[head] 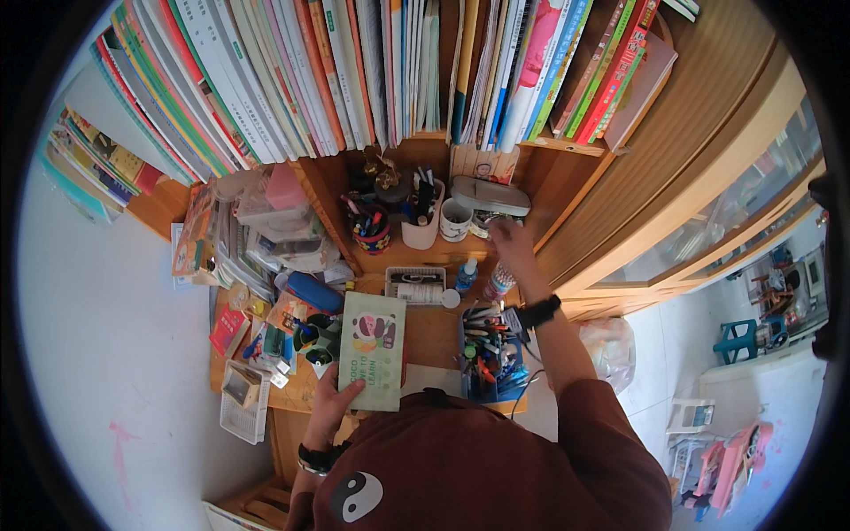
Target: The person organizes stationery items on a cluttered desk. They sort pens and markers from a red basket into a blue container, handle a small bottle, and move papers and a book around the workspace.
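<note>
My left hand [334,400] grips the lower edge of a flat pale green booklet or case [373,345] with a cartoon panda and print on its front, its thumb lying across the face. My right hand [513,247] reaches into the lower shelf compartment, fingertips bent down by small items [483,224] in front of a grey pencil case [490,195]. Whether those fingers hold anything is hidden. Left of them stands a patterned white cup [456,220]. Below my right wrist is a clear bottle [499,282] of small beads or sticks.
Tightly packed books [299,79] fill the shelf above. A pink-white pen holder [423,216] and a patterned pen pot [372,229] stand further left. On the desk are a blue organizer [491,358] full of pens, a white basket [416,287] and a blue case [315,293].
</note>
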Demonstrator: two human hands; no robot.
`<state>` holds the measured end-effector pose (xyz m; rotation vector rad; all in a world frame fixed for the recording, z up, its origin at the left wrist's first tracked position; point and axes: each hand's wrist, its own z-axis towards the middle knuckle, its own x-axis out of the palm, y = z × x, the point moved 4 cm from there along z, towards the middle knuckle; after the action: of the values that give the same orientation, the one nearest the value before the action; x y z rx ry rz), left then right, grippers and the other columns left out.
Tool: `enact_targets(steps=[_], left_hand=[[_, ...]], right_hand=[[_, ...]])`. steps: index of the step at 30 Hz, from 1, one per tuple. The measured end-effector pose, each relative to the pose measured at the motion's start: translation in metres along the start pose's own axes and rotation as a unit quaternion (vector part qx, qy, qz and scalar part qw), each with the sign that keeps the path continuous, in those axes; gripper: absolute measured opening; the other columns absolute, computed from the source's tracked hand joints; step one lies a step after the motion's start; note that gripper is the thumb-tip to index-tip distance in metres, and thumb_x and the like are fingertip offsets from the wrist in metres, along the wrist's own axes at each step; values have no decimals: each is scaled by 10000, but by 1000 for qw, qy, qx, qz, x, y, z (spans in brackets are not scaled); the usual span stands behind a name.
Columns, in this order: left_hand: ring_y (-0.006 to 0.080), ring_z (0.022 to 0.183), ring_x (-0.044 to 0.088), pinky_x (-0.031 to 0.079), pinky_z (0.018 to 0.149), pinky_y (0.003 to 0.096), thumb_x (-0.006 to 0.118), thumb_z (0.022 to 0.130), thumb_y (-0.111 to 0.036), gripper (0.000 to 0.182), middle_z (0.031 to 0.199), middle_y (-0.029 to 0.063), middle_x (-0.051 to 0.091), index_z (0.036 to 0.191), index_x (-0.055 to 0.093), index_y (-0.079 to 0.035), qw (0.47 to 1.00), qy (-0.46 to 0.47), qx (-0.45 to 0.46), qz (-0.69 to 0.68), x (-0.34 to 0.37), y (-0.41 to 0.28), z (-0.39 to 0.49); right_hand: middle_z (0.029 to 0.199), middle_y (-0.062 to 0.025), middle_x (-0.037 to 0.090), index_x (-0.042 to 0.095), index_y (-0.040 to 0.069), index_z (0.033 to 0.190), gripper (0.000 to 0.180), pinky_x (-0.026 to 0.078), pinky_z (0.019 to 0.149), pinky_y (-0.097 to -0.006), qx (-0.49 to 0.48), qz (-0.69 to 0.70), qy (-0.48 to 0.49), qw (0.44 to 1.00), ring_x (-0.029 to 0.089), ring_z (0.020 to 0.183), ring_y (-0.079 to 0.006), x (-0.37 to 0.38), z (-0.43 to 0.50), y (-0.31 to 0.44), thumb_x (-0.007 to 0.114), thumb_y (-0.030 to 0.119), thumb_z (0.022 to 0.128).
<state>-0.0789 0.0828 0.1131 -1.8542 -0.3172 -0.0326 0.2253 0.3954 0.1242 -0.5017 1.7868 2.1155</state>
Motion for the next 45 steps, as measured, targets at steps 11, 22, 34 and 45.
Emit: enact_targets(steps=[11, 22, 34, 45], left_hand=[[125, 910, 606, 496, 770, 263, 646, 906, -207, 493, 1102, 61, 622, 1312, 471, 12, 978, 206, -30, 27, 80, -70, 76], [178, 807, 637, 461, 618, 277, 529, 951, -306, 394, 1004, 114, 669, 1265, 524, -68, 990, 71, -54, -107, 15, -25, 47], [173, 766, 617, 432, 599, 239, 548, 932, -237, 306, 936, 111, 678, 1176, 556, -51, 976, -88, -55, -192, -60, 36, -27], [138, 804, 611, 444, 633, 230, 529, 952, -210, 283, 963, 88, 675, 1178, 577, -48, 985, -72, -85, -132, -55, 46, -20]], right_hand=[[1083, -93, 651, 520, 4, 1228, 447, 545, 613, -262, 267, 386, 304, 829, 662, 811, -160, 26, -166, 68, 638, 302, 917], [1074, -67, 651, 544, 61, 1174, 283, 541, 637, -270, 223, 599, 78, 765, 652, 852, -177, -5, -80, 34, 610, 195, 934], [979, -179, 609, 531, -19, 1090, 492, 573, 805, -362, 284, 500, 28, 818, 630, 901, -286, 31, 49, -55, 564, 447, 937], [903, -106, 677, 619, -2, 1035, 345, 536, 739, -303, 202, 391, 216, 871, 655, 824, -195, -91, -82, -4, 527, 323, 969]])
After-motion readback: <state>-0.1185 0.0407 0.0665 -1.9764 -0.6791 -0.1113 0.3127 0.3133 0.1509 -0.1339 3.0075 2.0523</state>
